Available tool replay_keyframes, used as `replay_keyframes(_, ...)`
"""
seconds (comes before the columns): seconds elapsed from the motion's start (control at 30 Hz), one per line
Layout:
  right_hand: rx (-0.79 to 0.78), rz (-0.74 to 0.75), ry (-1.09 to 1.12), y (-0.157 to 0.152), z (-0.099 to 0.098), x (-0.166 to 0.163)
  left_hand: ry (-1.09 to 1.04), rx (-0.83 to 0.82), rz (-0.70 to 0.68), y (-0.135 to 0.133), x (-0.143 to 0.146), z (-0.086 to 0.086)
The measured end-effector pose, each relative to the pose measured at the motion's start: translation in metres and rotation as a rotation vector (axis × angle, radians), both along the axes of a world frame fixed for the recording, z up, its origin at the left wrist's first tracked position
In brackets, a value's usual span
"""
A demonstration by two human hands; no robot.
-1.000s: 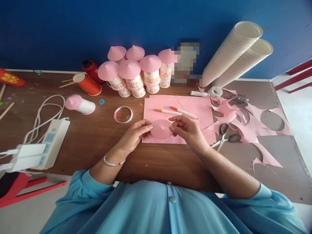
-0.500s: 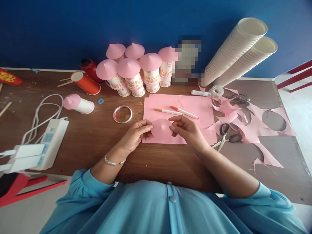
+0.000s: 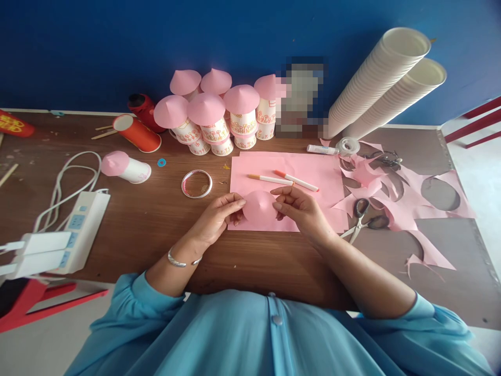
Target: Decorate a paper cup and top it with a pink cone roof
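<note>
A small pink paper cone [image 3: 259, 207] is held between both hands just above the wooden table [image 3: 156, 224]. My left hand [image 3: 216, 216] pinches its left edge with curled fingers. My right hand [image 3: 303, 211] pinches its right edge the same way. Under the cone lies a sheet of pink paper [image 3: 313, 177] with two orange-capped markers [image 3: 287, 179] on it. Scissors [image 3: 362, 219] lie just right of my right hand.
Behind stand several patterned cups with pink cone tops [image 3: 213, 120], two long stacks of white paper cups [image 3: 385, 83], a tape roll [image 3: 197, 184], a glue stick [image 3: 321, 150] and pink scraps [image 3: 407, 198]. A tipped cup [image 3: 126, 167], red tubes [image 3: 136, 133] and a power strip [image 3: 76, 230] lie left.
The hands have barely moved on the cone; the view has shifted slightly, so the table's contents sit a little higher than a second ago.
</note>
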State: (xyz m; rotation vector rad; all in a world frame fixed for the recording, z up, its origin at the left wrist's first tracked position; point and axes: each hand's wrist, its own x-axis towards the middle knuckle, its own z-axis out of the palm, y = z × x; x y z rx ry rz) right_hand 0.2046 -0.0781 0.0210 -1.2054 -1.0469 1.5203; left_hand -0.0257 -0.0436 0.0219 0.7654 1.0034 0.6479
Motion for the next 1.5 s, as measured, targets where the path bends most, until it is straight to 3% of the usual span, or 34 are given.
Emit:
replay_keyframes(0.17,-0.006,-0.009,0.038,0.000,-0.001,0.000,0.031,0.072,0.005,-0.001,-0.004,-0.001)
replay_keyframes(0.27,-0.009,-0.017,0.042,0.000,0.000,0.000,0.137,0.229,0.046,-0.003,-0.006,-0.002)
replay_keyframes(0.4,-0.006,-0.076,0.007,-0.001,0.001,0.003,0.324,0.737,0.142,-0.006,-0.007,0.000)
replay_keyframes(0.53,-0.010,-0.088,0.004,-0.001,0.000,0.004,0.540,1.286,0.004,-0.006,-0.006,0.010)
replay_keyframes(0.67,0.007,-0.056,0.013,0.000,0.001,0.002,0.601,1.489,-0.135,-0.002,0.000,0.013)
replay_keyframes(0.83,0.017,-0.049,0.021,0.001,0.003,0.000,0.621,1.482,-0.207,-0.001,0.004,0.008)
replay_keyframes(1.07,0.013,-0.052,-0.002,0.000,0.002,0.003,0.591,1.191,-0.247,-0.001,0.009,0.013)
replay_keyframes(1.2,0.064,-0.061,-0.071,-0.002,0.001,0.002,0.606,1.217,-0.261,0.000,0.010,0.014)
replay_keyframes(1.4,0.285,-0.093,-0.325,-0.009,0.005,0.003,0.596,1.163,-0.234,-0.001,0.003,0.014)
replay_keyframes(1.5,0.494,-0.017,-0.472,-0.011,0.011,0.003,0.480,0.986,-0.187,-0.001,-0.002,0.013)
